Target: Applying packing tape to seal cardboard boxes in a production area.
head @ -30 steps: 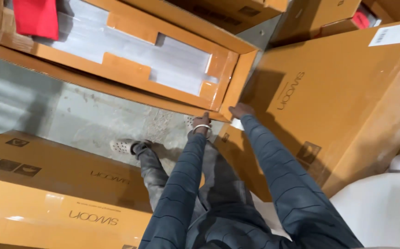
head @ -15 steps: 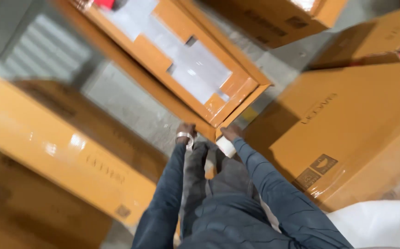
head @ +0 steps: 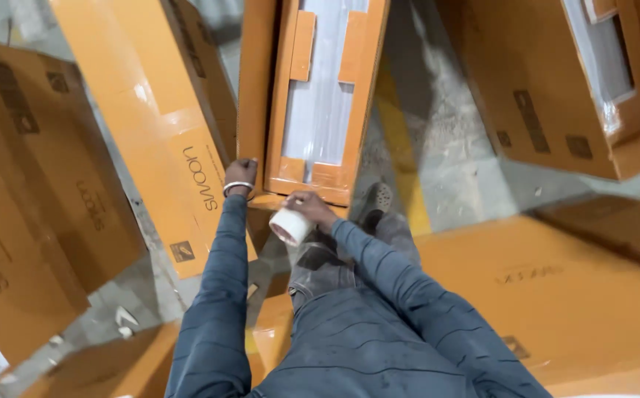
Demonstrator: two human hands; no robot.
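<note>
A long open cardboard box point(head: 255, 96) lies on the floor ahead of me, with white foam packing point(head: 321, 81) and cardboard inserts inside. My left hand point(head: 240, 174), with a metal bangle on the wrist, grips the near left corner of that box. My right hand point(head: 306, 208) rests at the box's near end and holds a white roll of tape point(head: 289, 225). Both arms wear dark blue-grey sleeves.
Closed orange cartons lie at the left point(head: 150, 118) and far left point(head: 18, 206). Another open carton point(head: 555, 96) is at the upper right, and a flat one point(head: 555, 295) at the lower right. Grey concrete floor with a yellow line point(head: 401, 140) shows between them. My shoe point(head: 376, 200) is below the box.
The view has swung, so the open box now points straight away from me. My left hand has closed on its corner. The tape roll stays in my right hand.
</note>
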